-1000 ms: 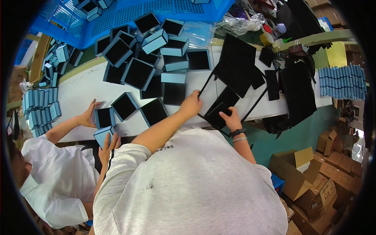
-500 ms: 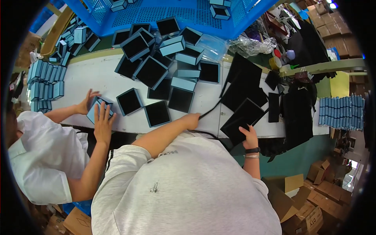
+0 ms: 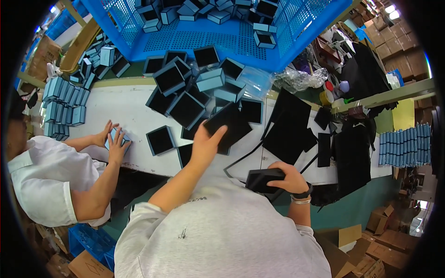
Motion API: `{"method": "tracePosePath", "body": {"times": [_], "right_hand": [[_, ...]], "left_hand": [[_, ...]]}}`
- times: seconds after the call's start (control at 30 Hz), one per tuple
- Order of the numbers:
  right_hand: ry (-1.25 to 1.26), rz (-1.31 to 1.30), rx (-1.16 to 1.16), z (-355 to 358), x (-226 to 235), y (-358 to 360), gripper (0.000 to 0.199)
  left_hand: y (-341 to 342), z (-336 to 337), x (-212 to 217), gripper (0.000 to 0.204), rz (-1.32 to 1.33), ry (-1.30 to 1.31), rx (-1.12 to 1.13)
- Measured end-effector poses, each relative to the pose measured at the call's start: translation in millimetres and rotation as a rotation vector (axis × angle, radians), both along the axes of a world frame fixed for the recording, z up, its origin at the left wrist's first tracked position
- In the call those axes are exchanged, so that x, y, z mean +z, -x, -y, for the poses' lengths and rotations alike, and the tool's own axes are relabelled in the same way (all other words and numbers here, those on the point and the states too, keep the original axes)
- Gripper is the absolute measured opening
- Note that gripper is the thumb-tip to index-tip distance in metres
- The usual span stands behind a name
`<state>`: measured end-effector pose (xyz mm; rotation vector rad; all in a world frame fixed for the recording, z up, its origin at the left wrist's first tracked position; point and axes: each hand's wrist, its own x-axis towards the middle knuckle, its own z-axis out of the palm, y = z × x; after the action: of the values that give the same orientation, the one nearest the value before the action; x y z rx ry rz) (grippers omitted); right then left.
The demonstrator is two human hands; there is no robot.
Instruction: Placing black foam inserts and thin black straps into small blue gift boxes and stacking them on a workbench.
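My left hand (image 3: 206, 142) is raised over the white table (image 3: 125, 111) and grips the near corner of a black square box (image 3: 229, 126), held tilted above the other boxes. My right hand (image 3: 288, 177), with a dark band and a bangle at the wrist, holds a black flat piece (image 3: 262, 180) close to my chest at the table's front edge. Several open black boxes with pale blue rims (image 3: 185, 109) lie in a loose pile just beyond my left hand. One single open box (image 3: 160, 140) lies left of that hand.
A co-worker in a white shirt (image 3: 46, 180) sits at my left, both hands on a pale blue box (image 3: 116, 137). A blue mesh crate (image 3: 222, 32) of boxes stands at the back. Black flat sheets (image 3: 289, 125) and cloth (image 3: 352, 157) cover the right. Stacked blue boxes (image 3: 62, 106) line the left.
My left hand has lifted a black box off the pile and holds it up. My right hand has drawn back to the table's edge with a black piece. The co-worker's hands closed on a blue box.
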<state>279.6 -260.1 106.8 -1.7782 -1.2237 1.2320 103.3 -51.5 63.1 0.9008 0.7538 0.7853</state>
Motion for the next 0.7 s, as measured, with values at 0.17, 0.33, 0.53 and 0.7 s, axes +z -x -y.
{"method": "tracePosePath", "body": {"times": [0.17,0.33,0.53,0.7], "right_hand": [[-0.369,-0.368,-0.206,-34.9,-17.6,-6.8,0.04],[0.029,-0.425,-0.391,-87.9,-22.7,-11.6,0.047],[-0.261,0.247,-0.568,-210.3,-26.0,-152.3,0.06],[-0.158,0.559,-0.109,-364.6,-80.8,-289.2,0.088]], "left_hand": [[23.8,3.5,-4.0,0.03,-0.291,-0.167,-0.514],[5.5,-15.8,-14.4,0.035,-0.177,-0.001,-0.586],[12.7,-52.1,-29.8,0.035,-0.202,-0.15,-0.629],[15.5,-58.7,-31.0,0.031,-0.24,-0.003,-0.569]]}}
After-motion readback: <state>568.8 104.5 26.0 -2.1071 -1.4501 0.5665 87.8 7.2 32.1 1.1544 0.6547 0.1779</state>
